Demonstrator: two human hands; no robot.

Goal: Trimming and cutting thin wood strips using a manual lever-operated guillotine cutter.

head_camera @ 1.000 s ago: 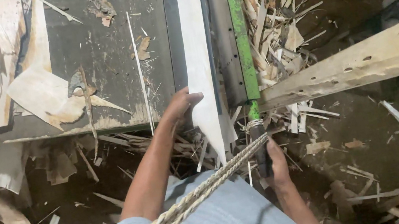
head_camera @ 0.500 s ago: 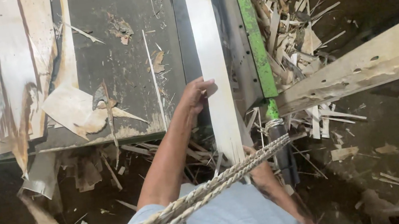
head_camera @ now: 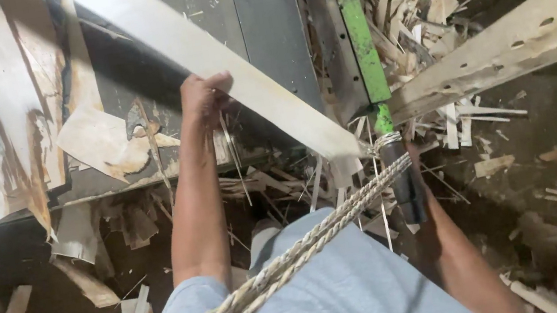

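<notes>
Left hand (head_camera: 203, 95) pinching the pale strip (head_camera: 218, 58), slanting 10 to 4 o'clock over the tabletop (head_camera: 272, 23). Right hand (head_camera: 416, 157) mostly hidden behind the black handle (head_camera: 404, 181), grip unclear. Best swung clear of the rope (head_camera: 321, 235).

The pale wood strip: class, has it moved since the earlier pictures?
Yes. The pale wood strip lay parallel to the green bar; now the left hand has swung it diagonally leftwards.

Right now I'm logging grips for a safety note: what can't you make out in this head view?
- Right hand: mostly behind the black handle and rope; grip unclear.
- Left hand: fingers curl over the pale veneer strip, fingertips hidden.
- Strip's far end: cut off by the top edge.
- Green blade bar: its cutting edge lies in shadow.
</notes>
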